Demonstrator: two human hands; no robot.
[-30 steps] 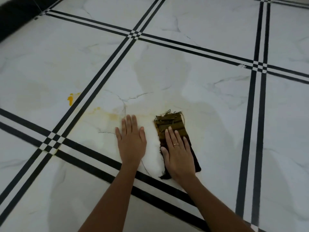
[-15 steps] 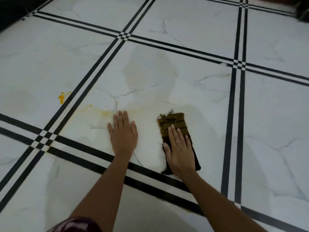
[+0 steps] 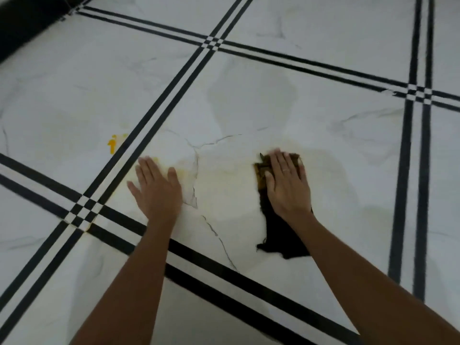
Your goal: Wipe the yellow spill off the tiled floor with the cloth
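A dark cloth (image 3: 278,235), stained olive-yellow at its far end, lies flat on the white marble-look tiled floor (image 3: 249,100). My right hand (image 3: 288,188) presses flat on its far half, fingers together, a ring on one finger. My left hand (image 3: 156,188) rests palm-down on the bare tile to the left, fingers apart, holding nothing. A bright yellow spill blob (image 3: 112,145) sits on the neighbouring tile, left of the black lines. Faint yellow smears (image 3: 181,173) spread between my hands and around the cloth.
Paired black grout lines (image 3: 154,115) cross the floor and meet at a crossing (image 3: 83,212) near my left hand. A dark wall base (image 3: 22,23) runs along the far left corner. Thin grey cracks-like veins mark the tile between my hands.
My right hand slid forward over the cloth, now covering its stained far end, and the cloth's near end trails behind. The view shifted closer; my left hand stays planted on the tile.
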